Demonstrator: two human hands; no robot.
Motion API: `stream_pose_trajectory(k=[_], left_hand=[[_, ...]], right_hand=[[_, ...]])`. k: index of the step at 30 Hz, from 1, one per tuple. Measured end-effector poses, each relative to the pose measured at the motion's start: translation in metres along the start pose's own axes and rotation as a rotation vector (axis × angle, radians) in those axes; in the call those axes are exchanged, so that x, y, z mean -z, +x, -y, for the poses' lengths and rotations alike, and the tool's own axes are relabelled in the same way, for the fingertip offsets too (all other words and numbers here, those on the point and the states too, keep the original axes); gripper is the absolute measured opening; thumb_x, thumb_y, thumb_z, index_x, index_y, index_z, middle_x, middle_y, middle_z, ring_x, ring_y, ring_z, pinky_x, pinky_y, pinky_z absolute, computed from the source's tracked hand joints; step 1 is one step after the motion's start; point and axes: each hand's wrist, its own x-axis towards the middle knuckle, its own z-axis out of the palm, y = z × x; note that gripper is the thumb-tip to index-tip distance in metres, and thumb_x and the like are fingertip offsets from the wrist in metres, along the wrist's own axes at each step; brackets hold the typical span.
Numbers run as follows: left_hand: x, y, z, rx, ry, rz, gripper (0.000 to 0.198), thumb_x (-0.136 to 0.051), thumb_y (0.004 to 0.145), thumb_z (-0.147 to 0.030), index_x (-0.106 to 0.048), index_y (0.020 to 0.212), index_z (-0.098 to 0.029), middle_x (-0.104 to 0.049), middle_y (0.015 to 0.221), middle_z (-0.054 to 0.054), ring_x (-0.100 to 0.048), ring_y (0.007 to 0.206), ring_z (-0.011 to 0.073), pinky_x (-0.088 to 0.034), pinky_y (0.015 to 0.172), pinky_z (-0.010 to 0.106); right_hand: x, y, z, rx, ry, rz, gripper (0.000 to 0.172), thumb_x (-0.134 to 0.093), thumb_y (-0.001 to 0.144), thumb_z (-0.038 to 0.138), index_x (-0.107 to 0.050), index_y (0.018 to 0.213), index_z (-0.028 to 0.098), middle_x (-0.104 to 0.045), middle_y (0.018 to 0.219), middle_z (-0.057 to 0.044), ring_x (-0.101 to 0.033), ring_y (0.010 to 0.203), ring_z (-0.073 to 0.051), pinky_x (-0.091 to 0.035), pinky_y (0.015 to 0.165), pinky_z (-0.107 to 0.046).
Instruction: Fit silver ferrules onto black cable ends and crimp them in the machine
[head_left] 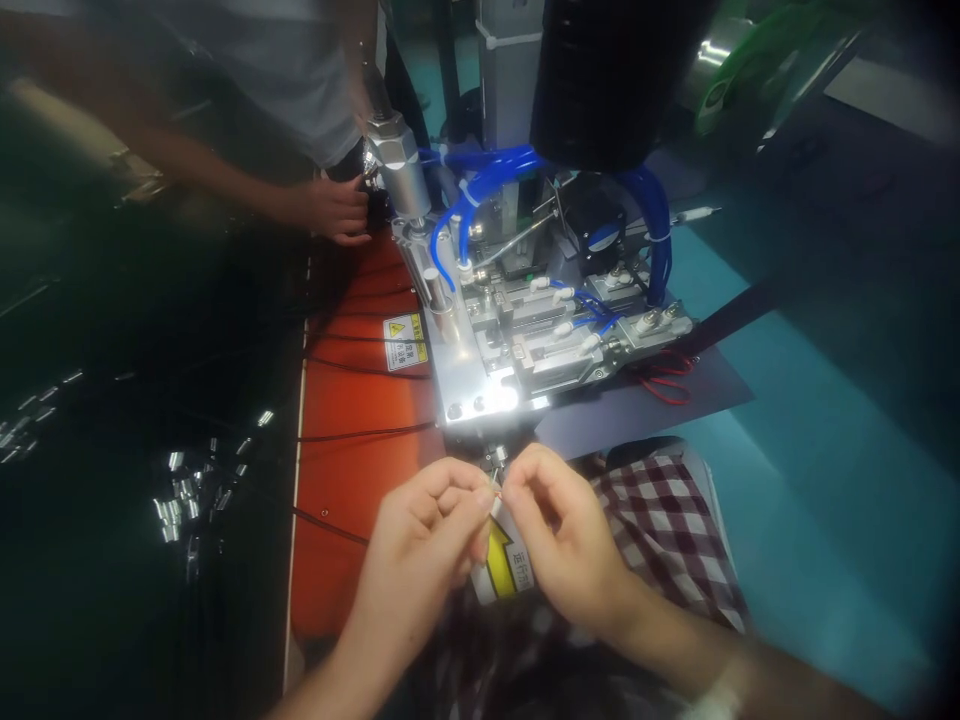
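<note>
My left hand (427,530) is closed in a pinch, thumb against fingers, in front of a metal machine (480,350). Close beside it, my right hand (566,530) pinches too, and the fingertips of both hands nearly meet. Between them shows a tiny, thin piece with a reddish tint, too small to name. Just beyond the fingertips sits a small metal fitting (496,457) at the machine's front edge. Below the hands is a white label with a yellow arrow (501,565), partly covered by my fingers.
Blue air tubes (495,165) loop over the machine. Black cables (367,435) cross the orange plate (349,400), which bears a warning label (405,342). Small shiny metal pieces (184,495) lie on the dark surface at left. Another person's hand (341,210) is at the back left.
</note>
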Motion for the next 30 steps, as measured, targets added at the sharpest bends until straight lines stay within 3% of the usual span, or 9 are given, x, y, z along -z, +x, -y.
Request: stream_pose_trajectory(k=[6, 17, 21, 30], left_hand=[[0.0, 0.0, 0.002, -0.011, 0.112, -0.059, 0.024, -0.065, 0.079, -0.038, -0.06, 0.074, -0.016, -0.043, 0.047, -0.007, -0.033, 0.039, 0.004, -0.028, 0.039, 0.014], [-0.002, -0.002, -0.003, -0.087, 0.262, -0.054, 0.019, -0.066, 0.074, -0.034, -0.065, 0.074, -0.015, -0.039, 0.048, -0.007, -0.027, 0.04, 0.0039, -0.022, 0.036, 0.014], [0.001, -0.001, -0.001, -0.038, 0.196, -0.076, 0.023, -0.067, 0.076, -0.038, -0.064, 0.075, -0.016, -0.044, 0.051, -0.006, -0.034, 0.042, 0.005, -0.029, 0.038, 0.014], [0.004, -0.001, 0.002, -0.001, 0.174, -0.066, 0.026, -0.066, 0.079, -0.044, -0.062, 0.077, -0.017, -0.035, 0.048, -0.009, -0.032, 0.043, 0.0051, -0.033, 0.04, 0.015]], right_hand=[[0.005, 0.003, 0.002, -0.085, 0.084, 0.036, 0.013, -0.049, 0.09, 0.024, -0.054, 0.079, 0.019, -0.051, 0.072, 0.002, -0.046, 0.059, -0.01, -0.039, 0.056, -0.023], [0.014, 0.015, 0.012, 0.075, -0.045, 0.135, 0.011, -0.054, 0.084, 0.017, -0.057, 0.074, 0.018, -0.053, 0.073, 0.001, -0.048, 0.063, -0.012, -0.038, 0.056, -0.025], [0.018, 0.016, 0.012, -0.088, 0.099, 0.133, 0.015, -0.051, 0.088, 0.025, -0.06, 0.077, 0.018, -0.057, 0.073, 0.0, -0.051, 0.063, -0.013, -0.04, 0.055, -0.025], [0.017, 0.011, 0.007, -0.157, 0.069, 0.123, 0.007, -0.059, 0.081, 0.022, -0.06, 0.076, 0.017, -0.049, 0.061, 0.004, -0.039, 0.052, -0.009, -0.031, 0.047, -0.023]])
